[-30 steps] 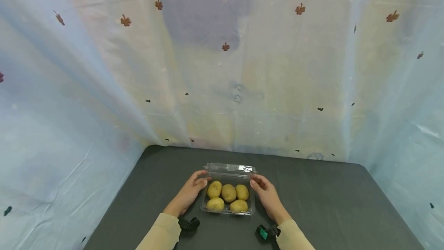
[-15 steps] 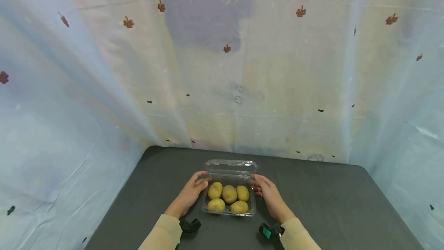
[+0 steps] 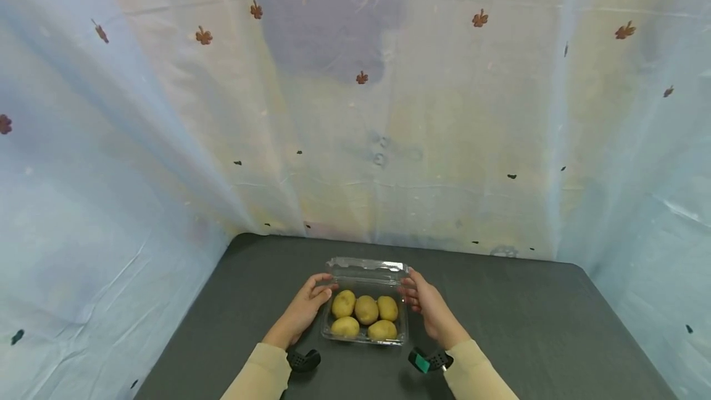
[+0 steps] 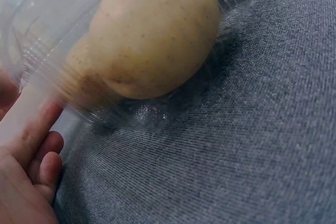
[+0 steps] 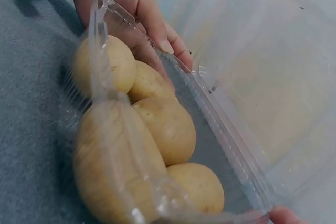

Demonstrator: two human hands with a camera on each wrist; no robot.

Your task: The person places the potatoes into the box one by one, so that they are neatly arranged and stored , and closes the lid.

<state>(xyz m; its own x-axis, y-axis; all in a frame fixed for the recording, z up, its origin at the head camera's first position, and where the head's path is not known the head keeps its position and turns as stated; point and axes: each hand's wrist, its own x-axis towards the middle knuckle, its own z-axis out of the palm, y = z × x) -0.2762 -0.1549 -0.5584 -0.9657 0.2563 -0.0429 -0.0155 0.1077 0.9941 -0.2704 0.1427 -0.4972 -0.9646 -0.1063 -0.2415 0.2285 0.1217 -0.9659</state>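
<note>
A clear plastic clamshell container (image 3: 363, 342) holds several potatoes (image 3: 366, 310) in the head view. Its lid (image 3: 366, 262) stands raised at the back. My left hand (image 3: 302, 307) grips the container's left side near the hinge, thumb at the rim and fingers along the outer wall. The left wrist view has these fingers (image 4: 31, 135) against the ribbed plastic, beside a large potato (image 4: 155, 35). At the right back corner is my right hand (image 3: 430, 307), one finger reaching up to the lid's edge and the others loosely along the side wall. In the right wrist view only its fingertips (image 5: 283, 216) show.
A dark grey cloth-covered table (image 3: 516, 320) lies under the container. Behind it and at both sides hang pale plastic sheets (image 3: 444, 116) with leaf marks. Each wrist wears a black strap, the right one (image 3: 430, 360) with a green patch.
My right hand shifted outward along the right side, then its finger moved up to the lid's corner. The lid rose a little, then dipped slightly. The left hand stayed in place.
</note>
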